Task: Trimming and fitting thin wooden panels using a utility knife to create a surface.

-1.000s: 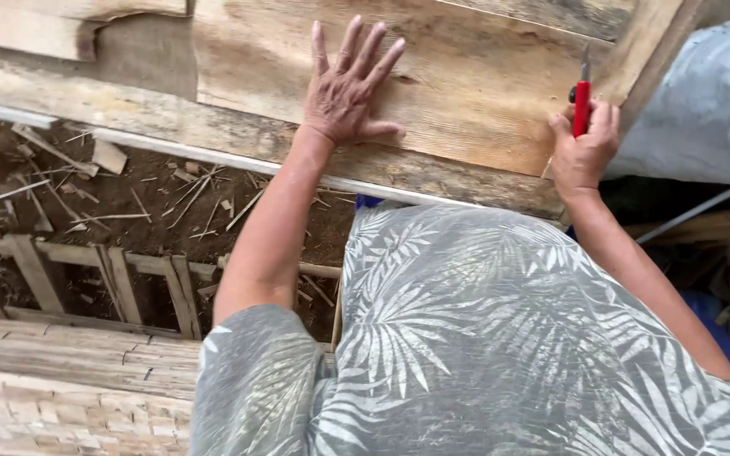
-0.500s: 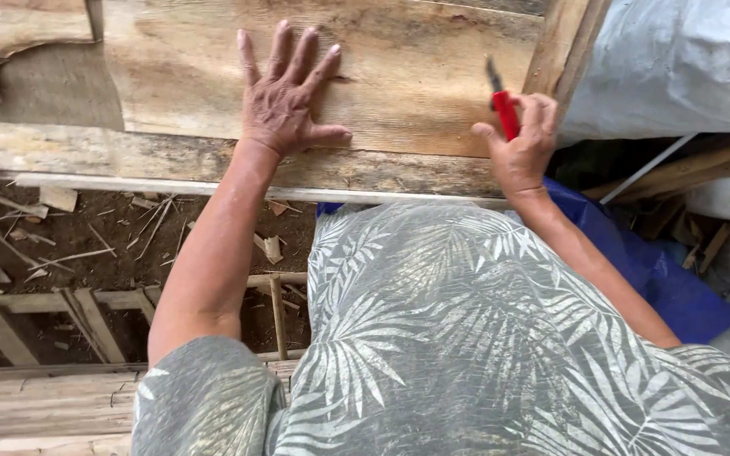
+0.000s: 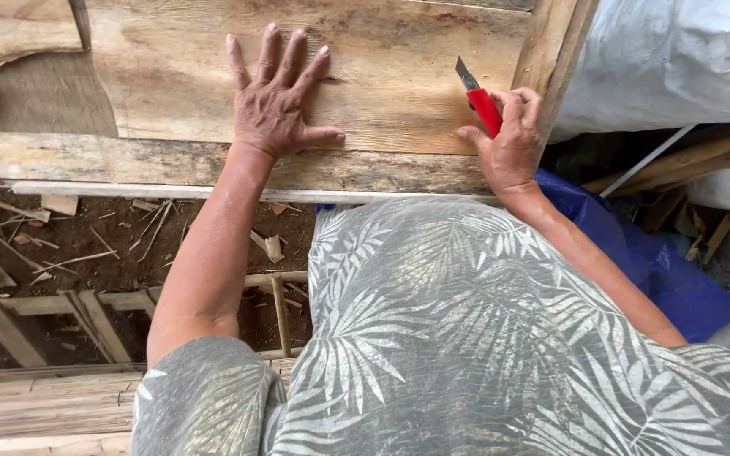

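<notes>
as before, left hand [image 3: 276, 105] flat on plank [image 3: 399, 76], knife [image 3: 481, 99] tilted

Open board between the hands

Bare plank [image 3: 399, 93] lies clear between both hands; at three o'clock an upright post [image 3: 551, 51] and white sack [image 3: 669, 59] block.

— What do I have carrying everything here?
— A weathered wooden board [image 3: 382, 93] lying on a lower plank [image 3: 128, 160].
— Anything directly on it?
— I see the left hand [image 3: 276, 110] pressed flat, fingers spread. Below, the dirt floor [image 3: 95, 236] holds wood scraps [image 3: 272, 247].
</notes>
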